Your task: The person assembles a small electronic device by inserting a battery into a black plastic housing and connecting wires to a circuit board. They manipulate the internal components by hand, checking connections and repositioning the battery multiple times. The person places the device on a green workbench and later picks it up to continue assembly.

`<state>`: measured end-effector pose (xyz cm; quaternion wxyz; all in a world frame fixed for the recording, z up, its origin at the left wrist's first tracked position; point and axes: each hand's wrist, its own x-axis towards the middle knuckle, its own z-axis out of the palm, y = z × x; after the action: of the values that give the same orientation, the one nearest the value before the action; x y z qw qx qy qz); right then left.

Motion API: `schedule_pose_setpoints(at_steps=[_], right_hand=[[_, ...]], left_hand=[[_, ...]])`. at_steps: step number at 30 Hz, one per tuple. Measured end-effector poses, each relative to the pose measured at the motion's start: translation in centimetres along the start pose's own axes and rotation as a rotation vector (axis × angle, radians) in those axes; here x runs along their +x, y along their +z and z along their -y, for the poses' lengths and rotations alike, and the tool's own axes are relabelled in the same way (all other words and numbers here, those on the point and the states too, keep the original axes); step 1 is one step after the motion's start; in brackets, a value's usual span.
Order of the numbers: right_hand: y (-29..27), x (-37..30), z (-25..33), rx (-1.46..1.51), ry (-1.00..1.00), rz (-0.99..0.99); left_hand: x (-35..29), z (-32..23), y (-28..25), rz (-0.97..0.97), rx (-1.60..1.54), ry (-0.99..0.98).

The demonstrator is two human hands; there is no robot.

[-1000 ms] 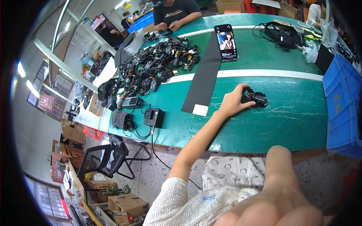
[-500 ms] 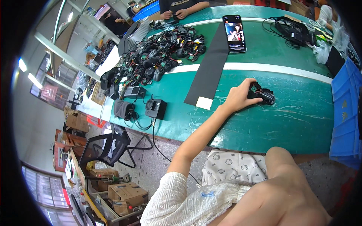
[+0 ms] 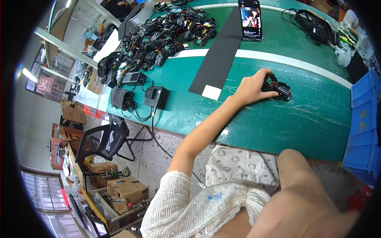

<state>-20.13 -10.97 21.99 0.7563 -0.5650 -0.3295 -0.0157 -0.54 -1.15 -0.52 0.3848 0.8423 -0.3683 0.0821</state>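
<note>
In the head view, the half-spread fingers (image 3: 271,95) of the left hand (image 3: 251,90) are wrapped around the left end of a black plastic device (image 3: 283,91) with exposed wires (image 3: 274,84), its right end projecting beyond them on the scratched green counter (image 3: 258,123), with the right hand unseen.

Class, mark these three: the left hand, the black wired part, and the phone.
Left hand (image 3: 251,88): head view, on the back of the hand.
Black wired part (image 3: 283,90): head view, on its dark casing.
Phone (image 3: 251,20): head view, on its lit screen.
</note>
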Motion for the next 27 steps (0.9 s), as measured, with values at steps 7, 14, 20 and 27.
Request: schedule_pose_setpoints(at_steps=[7,14,20,27], right_hand=[[-0.2,-0.1,-0.2,-0.001,0.016,0.013],[-0.4,-0.8,0.0,-0.023,0.046,-0.003],[-0.9,-0.7,0.1,-0.031,0.011,0.023],[-1.5,-1.4,0.4,-0.038,0.004,0.007]], left_hand=[[-0.3,0.1,0.2,0.005,0.012,-0.003],[-0.1,-0.1,0.5,-0.010,0.020,-0.001],[0.0,-0.1,0.3,-0.004,0.016,0.011],[0.0,1.1,-1.0,0.027,0.135,0.200]])
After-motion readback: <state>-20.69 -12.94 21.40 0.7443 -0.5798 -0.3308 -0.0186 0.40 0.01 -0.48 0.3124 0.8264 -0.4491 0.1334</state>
